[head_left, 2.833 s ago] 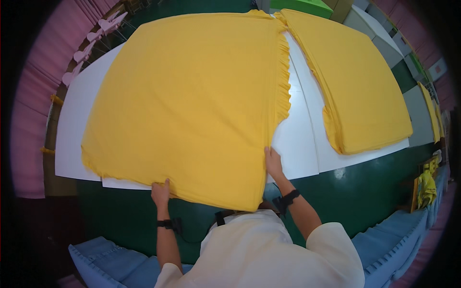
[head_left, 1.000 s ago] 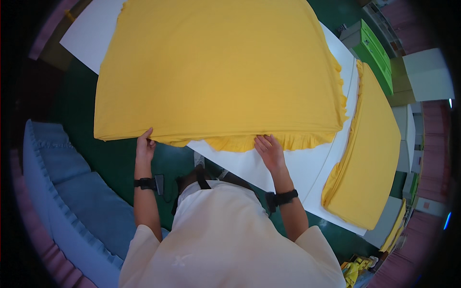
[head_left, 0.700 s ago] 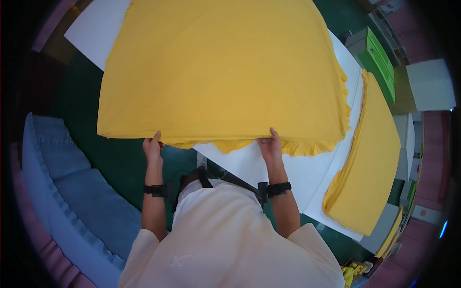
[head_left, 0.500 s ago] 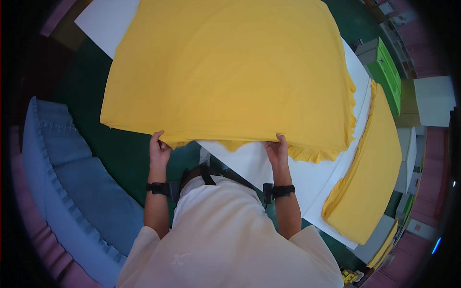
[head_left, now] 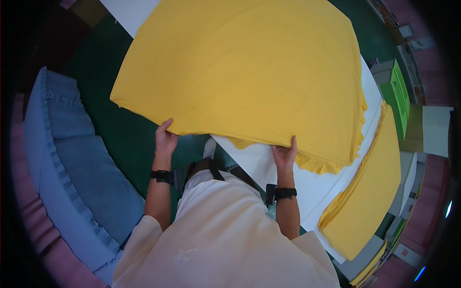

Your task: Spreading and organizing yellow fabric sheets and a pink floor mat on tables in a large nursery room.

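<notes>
A large yellow cloth (head_left: 240,72) with a ruffled edge spreads out before me, partly over a white table (head_left: 331,185). My left hand (head_left: 166,139) pinches its near edge toward the left corner, thumb on top and fingers underneath. Farther right along that same edge, my right hand (head_left: 286,154) grips the cloth in the same way. Between the two hands the edge is raised, and a bit of ruffle shows beneath it. The left corner of the cloth juts past the table over the green floor. What lies under the cloth is hidden.
To the right on the table lies a folded yellow cloth (head_left: 367,187). A blue-grey sofa (head_left: 91,177) with ruffled trim curves along the left. Beyond the table at right stand a green-fronted cabinet (head_left: 397,98) and pale boxes (head_left: 436,132). The floor (head_left: 108,105) is dark green.
My view has turned a little, and the scene sits differently in it. Both hands keep hold of the yellow cloth's edge, which now slants more between the left corner and my left hand.
</notes>
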`<move>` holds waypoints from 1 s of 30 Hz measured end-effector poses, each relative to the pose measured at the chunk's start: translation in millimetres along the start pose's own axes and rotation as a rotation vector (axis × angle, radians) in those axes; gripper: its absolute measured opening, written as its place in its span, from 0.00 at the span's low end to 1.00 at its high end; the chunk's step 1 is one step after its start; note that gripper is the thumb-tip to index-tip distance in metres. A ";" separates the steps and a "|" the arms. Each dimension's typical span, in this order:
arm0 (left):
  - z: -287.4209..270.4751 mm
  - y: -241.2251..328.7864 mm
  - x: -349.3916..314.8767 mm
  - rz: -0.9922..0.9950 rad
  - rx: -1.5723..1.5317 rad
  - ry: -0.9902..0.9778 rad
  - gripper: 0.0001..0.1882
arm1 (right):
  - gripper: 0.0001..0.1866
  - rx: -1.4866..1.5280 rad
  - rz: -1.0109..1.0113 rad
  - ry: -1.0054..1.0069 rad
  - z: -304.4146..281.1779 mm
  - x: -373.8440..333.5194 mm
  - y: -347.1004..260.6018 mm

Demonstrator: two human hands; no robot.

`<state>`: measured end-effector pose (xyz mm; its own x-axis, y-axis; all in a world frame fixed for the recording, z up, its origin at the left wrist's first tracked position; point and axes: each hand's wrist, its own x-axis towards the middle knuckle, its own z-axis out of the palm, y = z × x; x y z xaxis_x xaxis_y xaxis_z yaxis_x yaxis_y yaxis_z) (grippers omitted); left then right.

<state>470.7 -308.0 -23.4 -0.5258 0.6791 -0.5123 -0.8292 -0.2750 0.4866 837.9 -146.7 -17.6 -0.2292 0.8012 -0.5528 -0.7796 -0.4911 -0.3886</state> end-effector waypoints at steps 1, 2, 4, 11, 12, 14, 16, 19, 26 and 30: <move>0.6 -1.5 -0.2 0.003 -0.004 0.001 0.18 | 0.23 -0.001 -0.013 -0.014 -1.5 0.8 -0.5; 1.6 -4.0 -0.7 0.035 0.006 0.016 0.18 | 0.23 -0.005 -0.011 -0.016 -3.3 0.8 -0.6; 0.7 -6.7 -4.0 0.068 0.013 0.034 0.18 | 0.23 0.018 -0.025 -0.043 -5.3 0.2 0.2; -27.8 -2.8 -8.1 -0.073 0.181 0.081 0.12 | 0.21 -0.095 -0.063 0.095 -1.7 7.6 -0.7; -28.0 -4.6 -7.3 -0.059 0.296 0.120 0.11 | 0.21 -0.173 -0.047 0.199 -0.2 9.5 -2.9; -40.0 -7.4 0.5 -0.054 0.422 0.125 0.10 | 0.21 -0.247 -0.036 0.301 0.7 15.2 -7.2; -42.0 -9.5 6.5 -0.056 0.549 0.125 0.10 | 0.21 -0.269 -0.006 0.366 0.4 20.2 -10.9; -21.1 -21.3 22.8 0.105 0.819 0.130 0.09 | 0.19 -0.214 -0.010 0.293 -3.1 18.6 -14.9; -28.1 -31.6 38.1 0.153 0.778 0.539 0.13 | 0.15 -0.143 -0.167 0.194 6.7 0.9 -8.9; 4.7 -19.3 8.0 -0.126 0.254 0.056 0.14 | 0.15 -0.147 -0.161 0.225 19.6 -12.9 -10.4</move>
<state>483.4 -294.0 -33.6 -0.4374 0.6562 -0.6149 -0.8183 -0.0069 0.5747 837.5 -145.2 8.0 0.0380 0.7853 -0.6180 -0.6991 -0.4210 -0.5779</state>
